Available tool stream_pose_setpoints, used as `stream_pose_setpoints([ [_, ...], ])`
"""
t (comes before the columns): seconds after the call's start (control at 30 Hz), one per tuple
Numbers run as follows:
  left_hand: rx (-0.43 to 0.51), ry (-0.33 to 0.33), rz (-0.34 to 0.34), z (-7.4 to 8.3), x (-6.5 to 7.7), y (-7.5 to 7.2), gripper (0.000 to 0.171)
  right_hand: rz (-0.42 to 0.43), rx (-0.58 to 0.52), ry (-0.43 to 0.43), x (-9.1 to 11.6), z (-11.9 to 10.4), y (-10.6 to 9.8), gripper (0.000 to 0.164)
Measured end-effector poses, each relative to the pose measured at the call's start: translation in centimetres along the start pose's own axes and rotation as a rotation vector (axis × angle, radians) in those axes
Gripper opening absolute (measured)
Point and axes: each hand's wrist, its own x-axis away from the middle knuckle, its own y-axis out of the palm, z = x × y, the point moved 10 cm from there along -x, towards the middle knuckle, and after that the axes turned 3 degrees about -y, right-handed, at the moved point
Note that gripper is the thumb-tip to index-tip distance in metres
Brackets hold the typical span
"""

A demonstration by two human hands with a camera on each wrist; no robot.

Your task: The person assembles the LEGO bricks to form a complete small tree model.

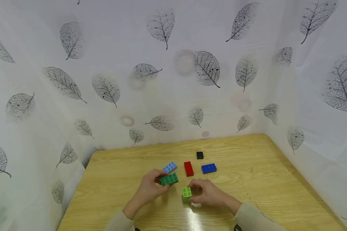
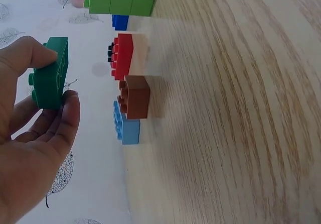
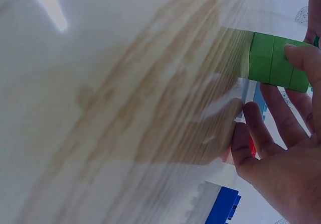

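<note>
My left hand grips a dark green building brick between thumb and fingers, raised above the table, its studs facing up. In the left wrist view the green brick is apart from everything else. My right hand pinches a light green stack of bricks by its sides. Three joined layers of the stack show in the right wrist view, upright with its base at the tabletop. A brown brick stands on the table, hidden from the head view behind the left hand and its brick.
Beyond the hands on the wooden table lie a light blue brick, a red brick, a blue brick and a small black brick. A white leaf-patterned curtain encloses the table's back and sides.
</note>
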Motion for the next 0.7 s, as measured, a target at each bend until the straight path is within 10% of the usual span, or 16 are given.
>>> stream_pose_setpoints([
  [0.7, 0.046, 0.065, -0.169, 1.6, 0.7, 3.1, 0.034, 0.004, -0.017, 0.029, -0.1, 0.3, -0.2, 0.028],
])
